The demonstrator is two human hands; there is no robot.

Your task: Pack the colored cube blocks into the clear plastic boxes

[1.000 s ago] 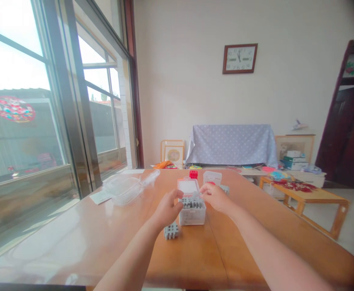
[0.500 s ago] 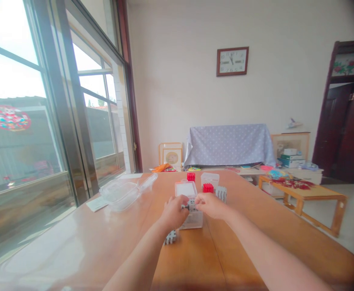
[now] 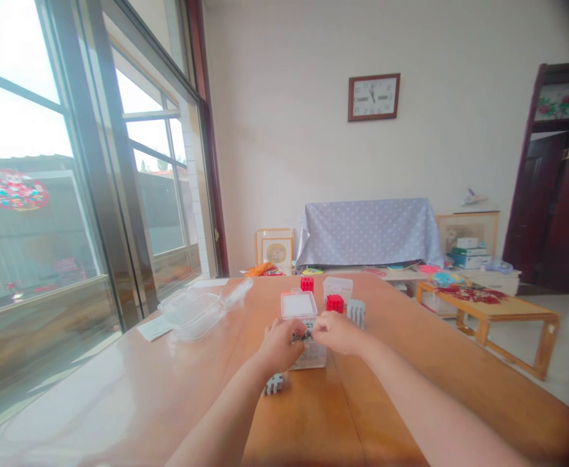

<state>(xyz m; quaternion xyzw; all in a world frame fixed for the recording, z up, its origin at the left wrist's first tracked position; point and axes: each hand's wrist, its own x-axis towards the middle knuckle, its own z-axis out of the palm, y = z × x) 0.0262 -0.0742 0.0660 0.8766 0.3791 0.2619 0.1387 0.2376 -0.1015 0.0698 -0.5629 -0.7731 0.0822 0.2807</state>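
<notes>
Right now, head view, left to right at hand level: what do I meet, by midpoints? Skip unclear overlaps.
White paper → clear plasticware → left hand → clear box → right hand → low wooden table.

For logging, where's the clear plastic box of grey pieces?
Head view: the box sits just right of centre on the brown wooden table, between left hand and right hand.

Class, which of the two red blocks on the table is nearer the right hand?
The nearer red block, just beyond the right hand and beside a gray block; the farther red block stands behind the open lid.
</notes>
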